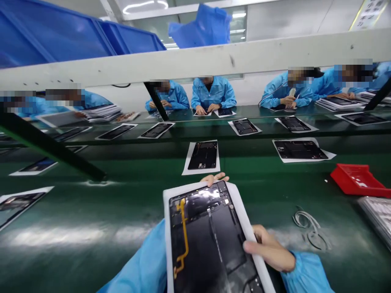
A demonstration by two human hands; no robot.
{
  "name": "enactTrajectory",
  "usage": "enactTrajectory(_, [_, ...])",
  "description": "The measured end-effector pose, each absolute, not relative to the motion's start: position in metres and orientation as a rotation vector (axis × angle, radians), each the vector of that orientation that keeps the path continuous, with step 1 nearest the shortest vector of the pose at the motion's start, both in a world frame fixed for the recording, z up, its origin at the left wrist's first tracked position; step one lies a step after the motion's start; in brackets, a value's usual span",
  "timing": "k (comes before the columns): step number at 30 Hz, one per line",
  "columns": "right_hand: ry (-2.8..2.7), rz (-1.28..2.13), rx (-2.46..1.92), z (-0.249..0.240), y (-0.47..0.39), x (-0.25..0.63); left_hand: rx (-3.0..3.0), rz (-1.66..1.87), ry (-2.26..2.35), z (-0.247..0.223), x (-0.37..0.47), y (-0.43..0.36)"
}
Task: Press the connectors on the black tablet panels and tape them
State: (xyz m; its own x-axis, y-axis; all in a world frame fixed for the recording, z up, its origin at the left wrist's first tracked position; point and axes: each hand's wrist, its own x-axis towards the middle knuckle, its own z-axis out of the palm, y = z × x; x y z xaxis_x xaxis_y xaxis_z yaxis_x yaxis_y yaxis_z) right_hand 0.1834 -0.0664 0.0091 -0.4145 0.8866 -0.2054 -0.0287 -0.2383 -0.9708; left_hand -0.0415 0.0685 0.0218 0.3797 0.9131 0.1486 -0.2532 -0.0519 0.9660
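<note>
Both hands gripping 1 black open-backed tablet panel on white sheet (pixel 210 236), held above green belt (pixel 91 228). L hand (pixel 214 179) fingertips over far edge, R hand (pixel 269 250) clamps right edge. Red plastic tray (pixel 356 179) well apart, right.

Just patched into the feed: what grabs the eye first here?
An opened tablet with a yellow flex cable, lying on a white sheet, fills the bottom centre, held up by the left hand under its far edge and the right hand at its right side. More tablets lie along the green belt, and a red tray sits at right.
</note>
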Motion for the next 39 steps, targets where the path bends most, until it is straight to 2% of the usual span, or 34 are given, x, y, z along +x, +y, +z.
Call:
enactTrajectory(3, [-1.446, 1.704, -1.175, 0.009, -0.079, 0.184, 1.183, 1.027, 0.739, 0.000, -0.039, 0.063])
enactTrajectory(6, [-1.517, 1.627, -1.294, 0.003, -0.092, 0.191, 1.189, 0.970, 0.975, -0.003, -0.059, 0.067])
enactTrajectory(12, [-1.823, 1.279, -1.673, -0.004, -0.113, 0.214, 1.198, 1.176, 1.350, -0.001, -0.089, 0.048])
enactTrajectory(15, [-1.861, 0.973, -1.800, 0.004, -0.114, 0.227, 1.410, 1.131, 1.361, 0.001, -0.064, 0.002])
enactTrajectory(17, [-1.770, 0.839, -1.776, 0.009, -0.109, 0.233, 1.765, 0.956, 1.305, 0.005, -0.041, -0.026])
enactTrajectory(22, [-1.486, 0.899, -1.605, 0.011, -0.085, 0.228, 2.238, 0.704, 1.215, 0.008, -0.002, -0.042])
enactTrajectory(29, [-1.348, 1.156, -1.363, -0.014, -0.063, 0.202, 2.274, 0.797, 1.200, -0.012, 0.005, -0.022])
enactTrajectory(39, [-1.569, 0.882, -1.304, -0.024, -0.066, 0.202, 2.126, 0.822, 1.252, -0.018, 0.000, -0.029])
